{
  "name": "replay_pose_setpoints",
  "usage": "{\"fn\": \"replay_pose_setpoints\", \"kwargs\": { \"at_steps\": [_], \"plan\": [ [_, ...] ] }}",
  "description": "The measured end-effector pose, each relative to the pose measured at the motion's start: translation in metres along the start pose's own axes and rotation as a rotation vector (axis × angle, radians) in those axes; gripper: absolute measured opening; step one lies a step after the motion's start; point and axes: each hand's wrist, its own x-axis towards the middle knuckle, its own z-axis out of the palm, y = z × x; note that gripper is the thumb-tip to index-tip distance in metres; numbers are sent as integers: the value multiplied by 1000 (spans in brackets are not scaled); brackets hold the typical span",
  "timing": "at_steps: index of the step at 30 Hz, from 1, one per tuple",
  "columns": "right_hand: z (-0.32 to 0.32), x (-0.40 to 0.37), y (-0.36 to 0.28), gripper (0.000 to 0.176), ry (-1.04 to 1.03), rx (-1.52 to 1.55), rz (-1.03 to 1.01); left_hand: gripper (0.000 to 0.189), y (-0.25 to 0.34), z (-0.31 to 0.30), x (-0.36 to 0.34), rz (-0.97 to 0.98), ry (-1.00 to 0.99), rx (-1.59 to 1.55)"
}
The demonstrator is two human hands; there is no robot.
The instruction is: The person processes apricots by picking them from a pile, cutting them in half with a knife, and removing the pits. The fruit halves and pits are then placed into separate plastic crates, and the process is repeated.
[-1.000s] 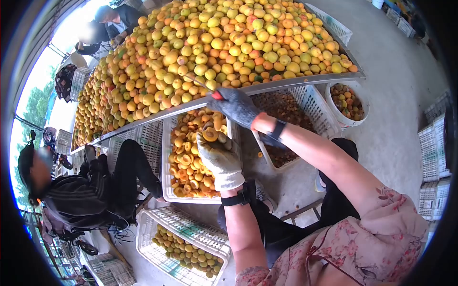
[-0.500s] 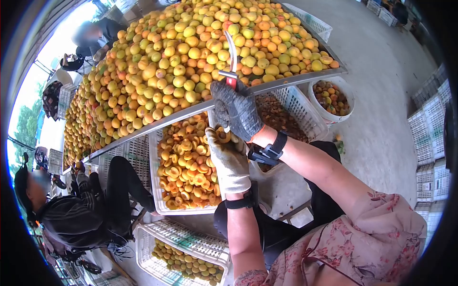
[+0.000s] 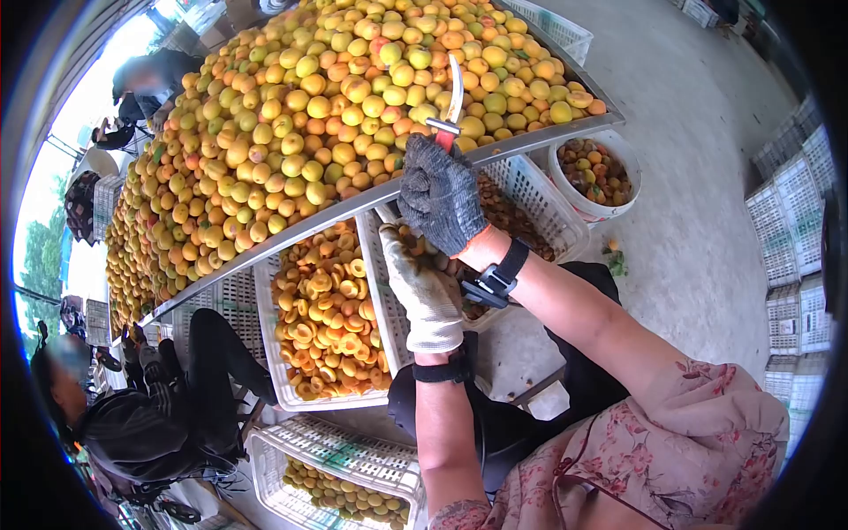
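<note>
My right hand (image 3: 442, 196), in a dark grey knit glove with an orange cuff, is closed round the red handle of a curved knife (image 3: 455, 95). The blade points up, over the heap of apricots (image 3: 291, 115). Just below it is my left hand (image 3: 420, 287) in a stained white glove. Its fingers are partly hidden behind the right hand, so what they hold does not show. To the left, a white crate (image 3: 375, 291) of apricot halves (image 3: 322, 309) stands under the table edge. Another crate (image 3: 565, 225), with brown pits, sits behind my hands.
A metal rim (image 3: 353, 205) edges the heaped table. A white bucket (image 3: 609, 208) of darker fruit stands at right. Below left is a crate (image 3: 353, 450) of small fruit. A co-worker (image 3: 150, 397) sits at left, and another person (image 3: 155, 84) farther back. Stacked crates (image 3: 786, 221) line the right.
The view has shifted, with table and crates now farther left. The apricot piece seen in my left hand no longer shows. My right hand still grips the knife, its blade slightly more upright.
</note>
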Motion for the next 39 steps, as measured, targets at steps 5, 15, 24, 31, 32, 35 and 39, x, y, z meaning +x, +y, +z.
{"fn": "replay_pose_setpoints", "kwargs": {
  "at_steps": [5, 15, 24, 31, 32, 35, 39],
  "plan": [
    [-2, -4, -12, 21, 257, -80, 15, 34, -7, -1, 3, -26, 37, 25],
    [8, -9, -21, 21, 295, -202, -13, 34, -14, -5, 14, -5, -7, 34],
    [-21, 1, -21, 24, 412, -73, -62, 33, -14, 1, 21, 339, 22, 691],
    [-24, 14, -41, 13, 441, -823, -66, 47, 59, -23, 0, 465, 358, 1358],
    [-25, 20, -45, 13, 453, -1041, -155, 48, 69, -39, 7, 584, 547, 1518],
    [-24, 50, -54, 20, 353, -1488, -451, 56, 92, -66, 9, 736, 747, 1533],
    [-13, 111, -61, 25, 390, -1974, -391, 45, 93, -63, 4, 538, 558, 1202]
  ]
}}
